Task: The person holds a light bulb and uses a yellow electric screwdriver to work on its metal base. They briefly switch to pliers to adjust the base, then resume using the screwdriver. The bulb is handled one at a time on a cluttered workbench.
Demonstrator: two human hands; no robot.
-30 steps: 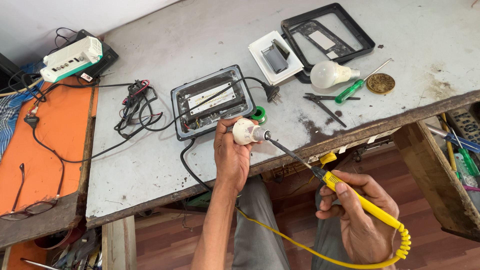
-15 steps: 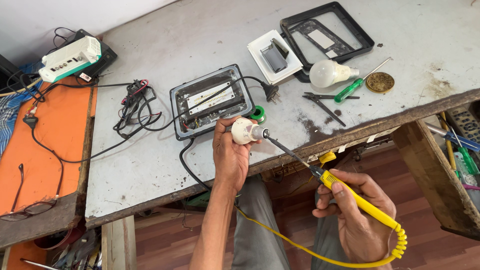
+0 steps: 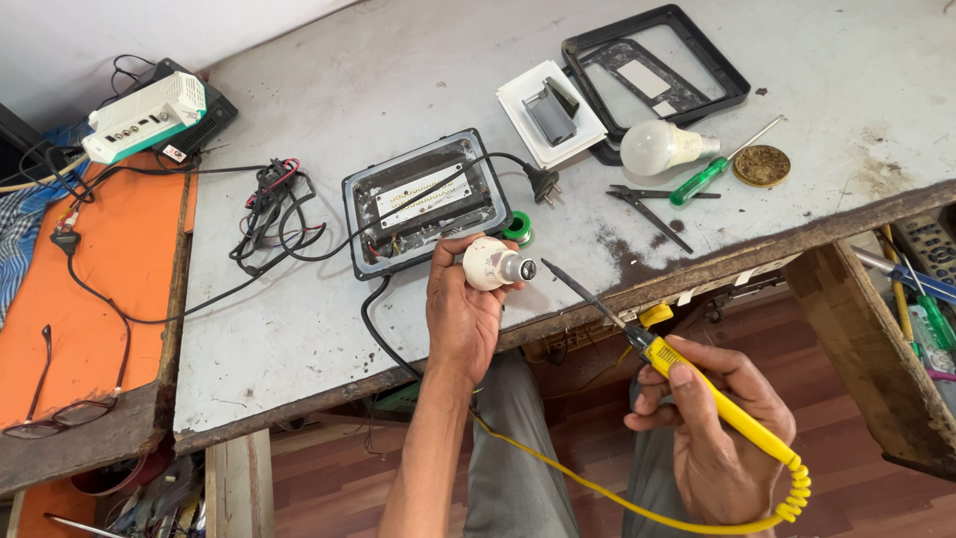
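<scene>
Right now I am watching the left hand (image 3: pixel 463 319) gripping a small white bulb (image 3: pixel 493 264), fingers wrapped round its globe, metal cap pointing toward the iron. The bulb is hovering just over the near edge of the bench (image 3: pixel 329 329), directly in front of the floodlight (image 3: pixel 426 202). The right hand (image 3: pixel 712 423) is clenching the yellow handle of a soldering iron (image 3: pixel 687 384), below the bench edge and well to the right of the floodlight. The iron's dark tip is reaching up toward the bulb's cap, sitting just beside it; I cannot tell whether they are touching.

The floodlight is lying open, its LED strip facing up, its black cable looping round to a plug (image 3: pixel 543 182) at its right. A green solder spool (image 3: pixel 517 228) is peeking out at the floodlight's right corner, just behind the bulb. Farther right of the floodlight, a second bulb (image 3: pixel 657 147), a green screwdriver (image 3: pixel 709 179) and tweezers (image 3: pixel 652 204) are lying on the bench. Left of the floodlight a tangle of wires (image 3: pixel 274 204) is resting, and beyond that glasses (image 3: pixel 55 408) are sitting on an orange board (image 3: pixel 90 289).
</scene>
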